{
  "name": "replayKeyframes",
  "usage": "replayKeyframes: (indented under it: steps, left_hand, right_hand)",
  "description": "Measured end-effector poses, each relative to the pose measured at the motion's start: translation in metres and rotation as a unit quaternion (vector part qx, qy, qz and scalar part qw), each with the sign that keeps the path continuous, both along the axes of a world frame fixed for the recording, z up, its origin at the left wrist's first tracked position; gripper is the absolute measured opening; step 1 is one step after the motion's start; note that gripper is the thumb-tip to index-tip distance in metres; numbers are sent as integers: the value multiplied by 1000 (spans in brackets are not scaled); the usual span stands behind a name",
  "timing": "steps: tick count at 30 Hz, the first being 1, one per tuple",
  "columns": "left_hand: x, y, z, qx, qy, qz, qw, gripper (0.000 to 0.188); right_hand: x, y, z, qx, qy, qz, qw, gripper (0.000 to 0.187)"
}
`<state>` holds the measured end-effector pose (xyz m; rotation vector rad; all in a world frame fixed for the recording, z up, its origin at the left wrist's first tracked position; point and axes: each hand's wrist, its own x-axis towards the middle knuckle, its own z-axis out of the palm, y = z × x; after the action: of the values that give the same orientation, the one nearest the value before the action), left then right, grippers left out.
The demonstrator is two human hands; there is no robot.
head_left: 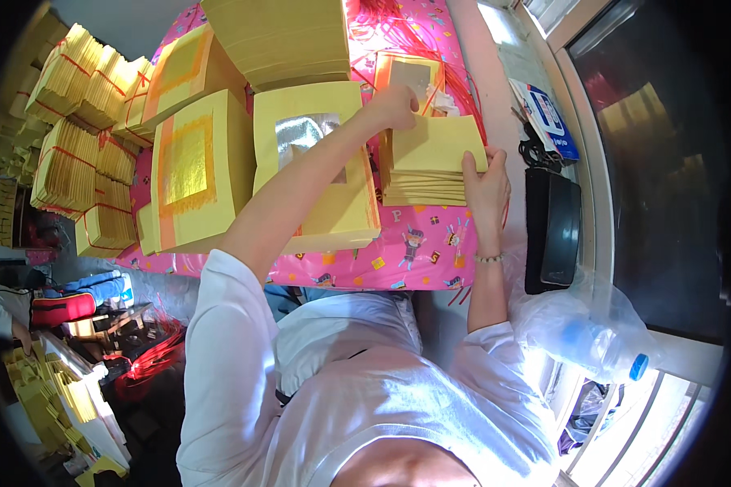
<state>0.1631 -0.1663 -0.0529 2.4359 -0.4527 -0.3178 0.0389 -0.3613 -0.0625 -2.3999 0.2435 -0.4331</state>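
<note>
A small stack of folded yellow paper lies near the right side of the table, its layered edges facing me. My right hand is closed on its right edge, thumb on the near side and fingers around the side. Reaching across, my left hand is closed at the stack's far left corner; what its fingers hold, if anything, is hidden. Beyond it lies a sheet with a silver square and an orange border. Under my left forearm stands a larger yellow paper stack with a silver foil square, partly covered.
Gold-foil yellow stacks and a tall stack stand on the pink patterned tablecloth. Red-tied bundles pile up at left. Red strings lie at the far right. A black case and plastic bottle sit rightward.
</note>
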Motion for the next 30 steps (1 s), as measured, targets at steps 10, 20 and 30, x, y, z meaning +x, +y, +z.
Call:
replayKeyframes:
  steps: [10,20,30]
  left_hand:
    - [3,-12,-19,101,-39,-44,993,40]
    - [-58,17,41,-95,-213,-32,972,30]
    - [-174,142,103,-241,-210,48,946,24]
  right_hand:
    - [-5,26,8,-222,-123,115,960,49]
    - [-10,35,-26,-243,-25,156,957,49]
    - [8,39,-1,-294,-59,153,942,45]
